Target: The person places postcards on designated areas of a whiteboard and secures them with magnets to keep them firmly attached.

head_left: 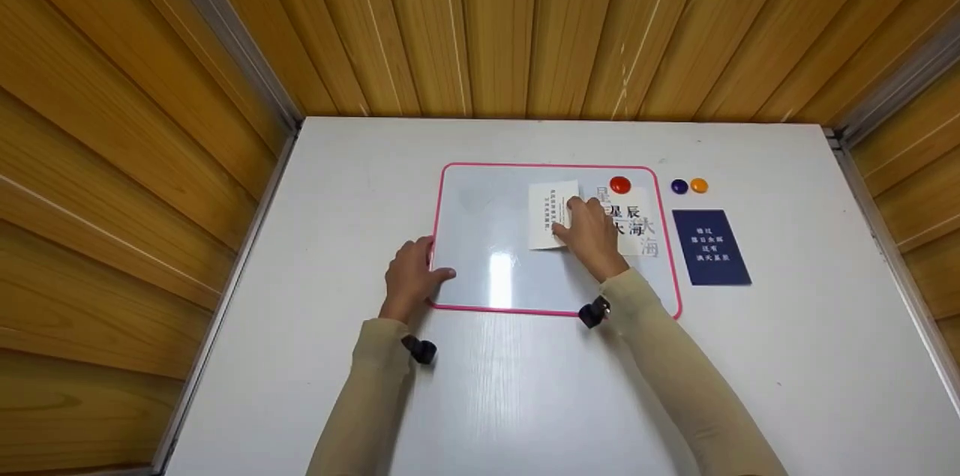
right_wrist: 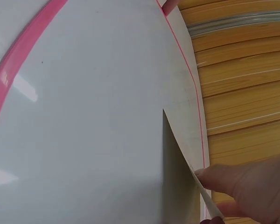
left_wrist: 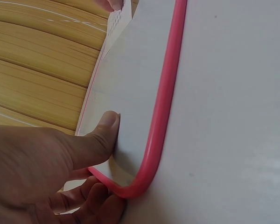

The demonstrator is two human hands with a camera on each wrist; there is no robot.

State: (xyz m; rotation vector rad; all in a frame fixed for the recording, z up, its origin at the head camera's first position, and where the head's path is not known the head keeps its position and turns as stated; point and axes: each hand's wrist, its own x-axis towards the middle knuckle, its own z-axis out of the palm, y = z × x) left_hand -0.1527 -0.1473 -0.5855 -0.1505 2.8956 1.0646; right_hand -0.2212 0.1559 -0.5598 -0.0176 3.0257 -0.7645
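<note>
On the table lies a whiteboard [head_left: 469,236] with a pink rim. My left hand [head_left: 411,277] grips its left edge, the thumb on the white face and the other fingers curled round the rim [left_wrist: 161,109]. With my right hand [head_left: 592,232] I pinch a white card [head_left: 546,217] printed with small dark characters. In the right wrist view this card [right_wrist: 177,161] is tilted up from the board. Right of it, a pale card [head_left: 634,242] with large characters lies on the board, partly hidden by my right hand. A red round magnet [head_left: 619,184] sits at its top.
Right of the whiteboard are a dark purple round magnet [head_left: 679,187] and an orange one [head_left: 699,185], side by side. Below them lies a dark blue card [head_left: 711,247] with white characters. Wood-patterned walls [head_left: 495,26] enclose the white table [head_left: 345,184] at the back and sides.
</note>
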